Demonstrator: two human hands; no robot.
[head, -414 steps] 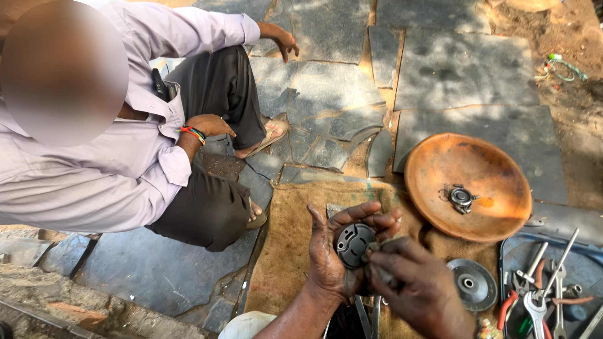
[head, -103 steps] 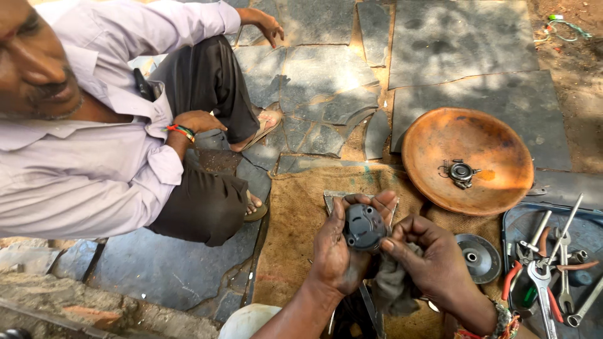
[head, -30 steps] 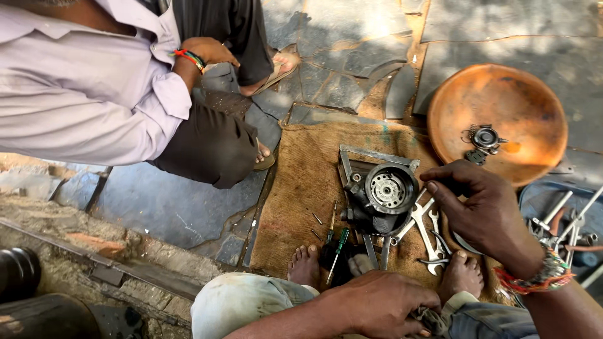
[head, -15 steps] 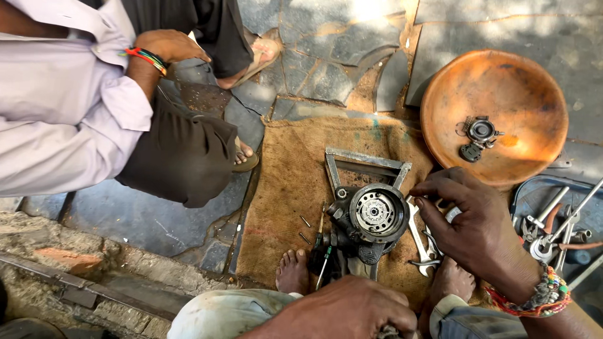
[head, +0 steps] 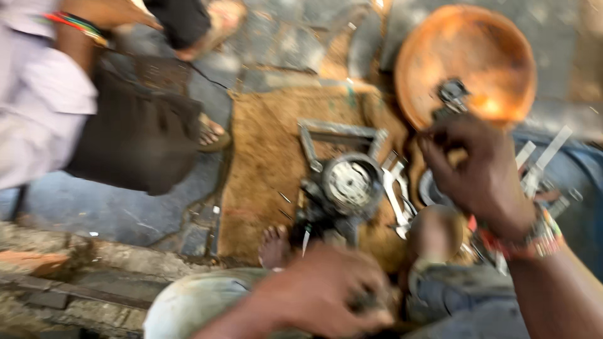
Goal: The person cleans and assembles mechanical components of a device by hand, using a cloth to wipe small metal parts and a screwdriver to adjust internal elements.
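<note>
Your round metal housing [head: 349, 183] on the brown mat [head: 264, 157]

It lies face up, blurred, its pale disc centre inside a dark rim, just below a grey metal frame [head: 339, 133]; wrenches [head: 396, 194] lie just beside it.

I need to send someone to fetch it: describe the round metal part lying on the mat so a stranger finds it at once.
Start at the big orange bowl at upper right, then drop down-left onto the brown mat. The round metal part lies there, left of the right hand. Unlike the flat wrenches beside it, it is a thick drum with a pale circular face.
</note>
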